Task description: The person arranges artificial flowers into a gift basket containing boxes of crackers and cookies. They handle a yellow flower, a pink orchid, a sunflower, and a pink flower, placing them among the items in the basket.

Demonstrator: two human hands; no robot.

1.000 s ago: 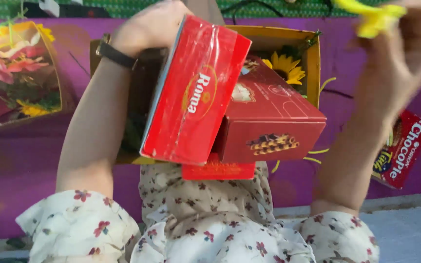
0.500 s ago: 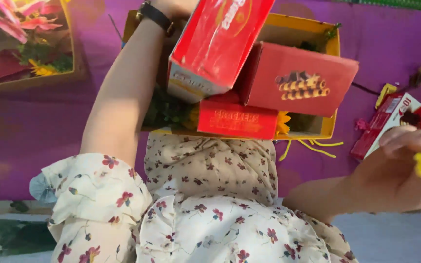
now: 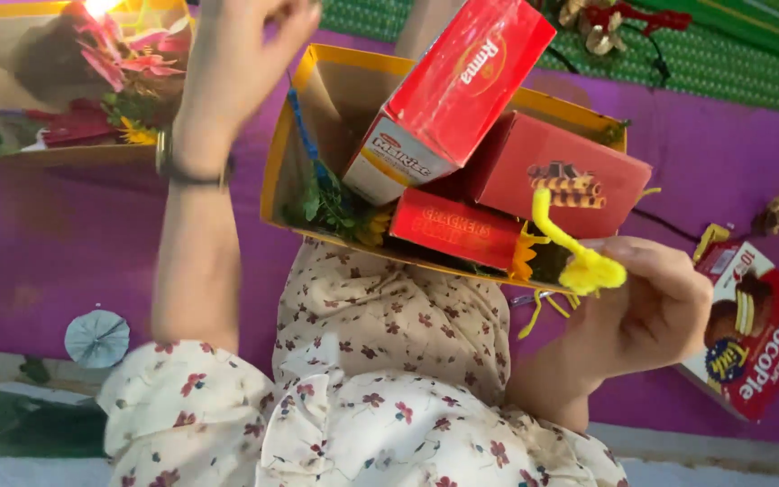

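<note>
Floral sleeves fill bottom of frame. Lower right: right hand (image 3: 646,311), fingers (image 3: 651,257) pinched on a yellow fuzzy wire (image 3: 579,257), touching front edge of the yellow box (image 3: 281,153) at centre. Box holds 3 red cartons: flat cracker pack (image 3: 457,230), wafer-roll box (image 3: 561,171), tall tilted biscuit box (image 3: 453,90), plus greenery. Left hand (image 3: 241,54) w/ wristwatch (image 3: 193,167), upper left, raised; fingers loosely curled, gripping nothing visible. Red snack box (image 3: 755,338) lies far right on purple cloth (image 3: 38,243). Flower tray (image 3: 65,86) upper left.
</note>
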